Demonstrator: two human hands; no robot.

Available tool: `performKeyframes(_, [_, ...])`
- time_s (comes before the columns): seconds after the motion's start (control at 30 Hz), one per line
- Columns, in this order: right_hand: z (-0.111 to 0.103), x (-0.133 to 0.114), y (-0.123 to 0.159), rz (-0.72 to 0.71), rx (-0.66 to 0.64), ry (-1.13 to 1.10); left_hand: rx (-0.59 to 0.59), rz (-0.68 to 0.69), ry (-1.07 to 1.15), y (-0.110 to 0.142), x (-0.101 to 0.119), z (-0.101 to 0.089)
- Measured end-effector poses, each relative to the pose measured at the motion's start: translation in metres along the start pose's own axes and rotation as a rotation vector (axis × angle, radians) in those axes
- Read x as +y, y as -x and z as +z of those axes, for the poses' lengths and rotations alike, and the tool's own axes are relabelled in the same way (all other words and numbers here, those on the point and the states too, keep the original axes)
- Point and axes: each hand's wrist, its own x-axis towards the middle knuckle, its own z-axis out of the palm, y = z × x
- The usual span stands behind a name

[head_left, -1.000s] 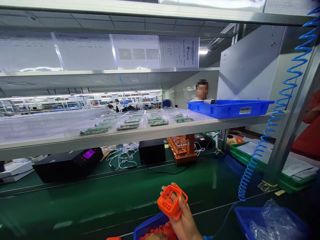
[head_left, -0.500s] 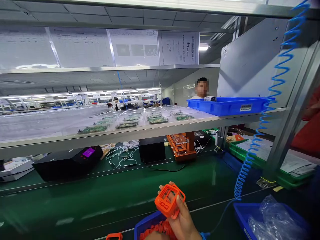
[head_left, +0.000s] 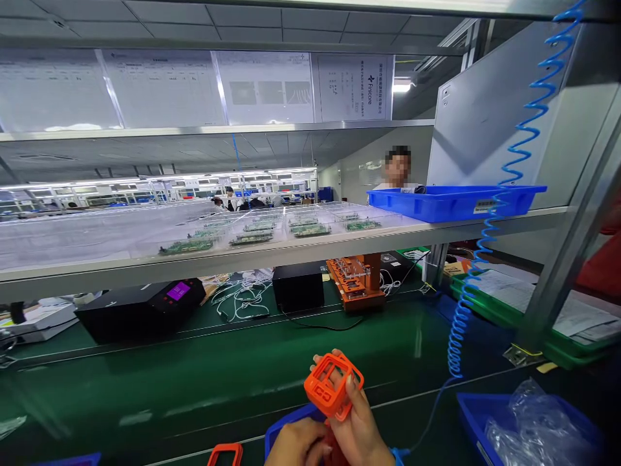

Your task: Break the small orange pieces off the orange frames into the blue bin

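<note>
My right hand [head_left: 359, 421], with a blue wristband [head_left: 398, 454], is closed around an orange square open frame [head_left: 326, 391]. Its thumb presses on the near right side and its fingers show behind the openings. Just below and to the left, my left hand [head_left: 297, 443] has its fingers curled together, close to the right wrist and over a blue bin [head_left: 276, 428]. Some red material shows beside its fingertips; whether they grip a piece is hidden. Another orange frame [head_left: 226, 450] lies on the green bench, left of the bin.
A blue coiled cord [head_left: 458, 343] hangs at right. A blue bin with clear plastic bags [head_left: 528, 421] sits at lower right. Behind are a black box [head_left: 298, 288], an orange fixture [head_left: 356, 285] and a shelf [head_left: 272, 255] bearing circuit boards and a blue tray [head_left: 451, 204]. A person is beyond.
My left hand has risen from the bin into fuller view, its fingers curled beside the right wrist. My right hand keeps the orange frame in nearly the same pose. The view has shifted slightly.
</note>
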Motion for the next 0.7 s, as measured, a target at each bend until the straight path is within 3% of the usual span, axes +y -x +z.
performKeyframes(0.1, [0.005,0.000,0.001,-0.015,0.033,-0.015,0.145,0.173,0.062,0.003,-0.013,-0.006])
performKeyframes(0.17, [0.009,-0.001,0.001,-0.022,0.034,-0.023,0.231,0.192,0.134,0.006,-0.017,-0.010])
performKeyframes(0.3, [0.012,-0.001,0.002,-0.015,0.035,-0.033,0.318,0.111,0.363,0.010,-0.010,-0.011])
performKeyframes(0.47, [0.008,0.002,0.004,-0.010,0.007,0.016,0.553,-0.075,0.705,0.009,0.008,-0.005])
performKeyframes(0.6, [0.011,0.007,0.010,-0.039,-0.041,0.071,0.511,-0.054,0.518,0.009,0.012,-0.010])
performKeyframes(0.7, [0.021,0.007,0.018,-0.095,-0.069,0.108,0.613,-0.105,0.534,0.010,0.018,-0.011])
